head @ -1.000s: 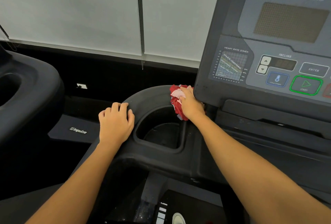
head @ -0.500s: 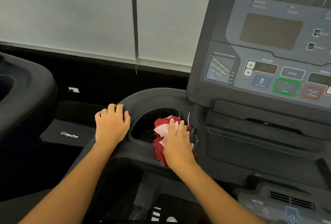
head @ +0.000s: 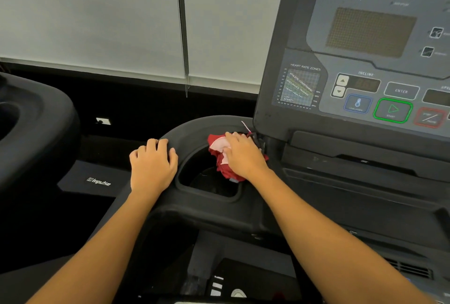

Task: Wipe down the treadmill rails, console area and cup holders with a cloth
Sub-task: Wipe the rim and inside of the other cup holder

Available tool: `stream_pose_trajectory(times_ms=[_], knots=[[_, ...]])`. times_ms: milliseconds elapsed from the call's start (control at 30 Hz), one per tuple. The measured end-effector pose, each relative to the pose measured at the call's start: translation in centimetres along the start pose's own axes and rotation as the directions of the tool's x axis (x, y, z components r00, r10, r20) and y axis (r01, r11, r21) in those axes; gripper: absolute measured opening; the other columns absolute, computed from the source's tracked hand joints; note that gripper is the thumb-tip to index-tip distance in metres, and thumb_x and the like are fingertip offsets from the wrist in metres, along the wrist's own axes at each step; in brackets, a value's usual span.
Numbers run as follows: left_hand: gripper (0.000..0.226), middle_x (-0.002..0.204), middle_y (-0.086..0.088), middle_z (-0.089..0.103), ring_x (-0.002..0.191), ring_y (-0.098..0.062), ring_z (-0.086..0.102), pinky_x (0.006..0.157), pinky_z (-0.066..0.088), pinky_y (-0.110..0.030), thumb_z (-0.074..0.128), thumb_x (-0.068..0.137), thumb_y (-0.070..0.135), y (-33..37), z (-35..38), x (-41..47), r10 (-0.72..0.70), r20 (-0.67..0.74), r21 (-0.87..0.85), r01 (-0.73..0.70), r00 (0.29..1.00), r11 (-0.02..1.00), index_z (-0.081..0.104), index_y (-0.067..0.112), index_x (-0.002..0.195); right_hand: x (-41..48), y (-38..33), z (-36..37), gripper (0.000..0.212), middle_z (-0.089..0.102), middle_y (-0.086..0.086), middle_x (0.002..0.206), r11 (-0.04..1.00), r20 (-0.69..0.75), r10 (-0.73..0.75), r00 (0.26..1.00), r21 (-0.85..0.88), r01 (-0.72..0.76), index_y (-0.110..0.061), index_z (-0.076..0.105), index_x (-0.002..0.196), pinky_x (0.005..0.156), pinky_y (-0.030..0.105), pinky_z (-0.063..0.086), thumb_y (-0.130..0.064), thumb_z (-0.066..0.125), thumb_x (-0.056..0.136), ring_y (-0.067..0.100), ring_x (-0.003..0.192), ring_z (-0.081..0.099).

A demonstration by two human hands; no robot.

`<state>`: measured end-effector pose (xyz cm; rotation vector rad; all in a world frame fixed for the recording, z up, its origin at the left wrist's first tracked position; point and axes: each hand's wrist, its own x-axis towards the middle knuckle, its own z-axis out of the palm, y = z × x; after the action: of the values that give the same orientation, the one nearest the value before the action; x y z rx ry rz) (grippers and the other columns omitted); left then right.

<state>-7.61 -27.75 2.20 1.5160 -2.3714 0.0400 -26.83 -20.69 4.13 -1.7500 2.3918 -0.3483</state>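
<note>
A crumpled red and pink cloth [head: 220, 155] lies against the right inner rim of the black cup holder [head: 207, 189], beside the console's lower left corner. My right hand [head: 243, 155] presses down on the cloth and grips it. My left hand [head: 152, 165] rests palm down on the rounded left rim of the cup holder, holding nothing. The grey console [head: 365, 60] with its green start button [head: 392, 110] rises at the upper right.
A neighbouring black machine [head: 31, 128] fills the left edge. A black motor cover with a white logo [head: 98, 181] lies below the window blinds [head: 97, 16]. A tray ledge [head: 365, 157] runs under the console.
My right hand slid the cloth from the cup holder's front right edge back up along the right rim toward the console corner. The left hand stayed on the rim.
</note>
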Motion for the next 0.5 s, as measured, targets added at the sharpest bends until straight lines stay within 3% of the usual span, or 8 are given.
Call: stream_pose_trajectory(times_ms=[100,200,267,367,500], knots=[[0.056,0.1,-0.02,0.062,0.082,-0.038,0.06,0.078,0.043,-0.049,0.026,0.087,0.038,-0.1,0.1,0.0,0.0,-0.016,-0.01,0.0,1.0,1.0,0.061,0.001,0.11,-0.5,1.8,-0.4,0.048,0.033,0.004,0.15,0.984,0.034,-0.094,0.995,0.153,0.087,-0.016,0.03,0.146,0.11,0.029,0.02,-0.025,0.039,0.099,0.021,0.137,0.03],[0.055,0.1,-0.019,0.062,0.082,-0.038,0.06,0.078,0.043,-0.049,0.027,0.086,0.037,-0.1,0.1,0.0,-0.007,-0.036,-0.018,0.006,0.999,1.0,0.062,0.002,0.11,-0.9,2.5,-0.4,0.046,0.04,0.004,0.145,0.961,0.003,-0.005,1.0,0.278,0.004,-0.017,0.035,0.143,0.108,0.034,0.029,-0.026,0.041,0.099,0.023,0.132,0.037],[0.055,0.101,-0.019,0.063,0.082,-0.038,0.06,0.078,0.043,-0.049,0.027,0.086,0.038,-0.1,0.1,0.0,-0.01,-0.043,-0.019,0.009,0.999,1.0,0.062,0.002,0.109,-0.4,1.9,-0.1,0.046,0.038,0.007,0.146,0.971,-0.002,0.019,1.0,0.239,-0.018,-0.014,0.035,0.142,0.109,0.036,0.027,-0.024,0.041,0.098,0.026,0.133,0.035],[0.054,0.101,-0.019,0.063,0.082,-0.038,0.061,0.078,0.043,-0.05,0.027,0.087,0.037,-0.1,0.1,0.0,-0.004,-0.04,-0.023,0.003,0.999,1.0,0.062,0.002,0.109,0.5,1.2,0.3,0.048,0.029,0.008,0.152,0.985,0.051,-0.081,0.995,0.159,0.072,-0.013,0.031,0.145,0.114,0.035,0.014,-0.022,0.041,0.099,0.026,0.141,0.021],[0.054,0.101,-0.017,0.063,0.082,-0.036,0.061,0.079,0.043,-0.049,0.027,0.087,0.038,-0.1,0.2,0.0,-0.011,-0.034,-0.033,0.009,0.999,0.999,0.063,0.003,0.108,0.1,1.8,-0.5,0.045,0.032,0.004,0.151,0.951,0.074,-0.155,0.985,0.281,0.129,-0.015,0.034,0.143,0.115,0.034,0.014,-0.022,0.042,0.099,0.021,0.14,0.024]])
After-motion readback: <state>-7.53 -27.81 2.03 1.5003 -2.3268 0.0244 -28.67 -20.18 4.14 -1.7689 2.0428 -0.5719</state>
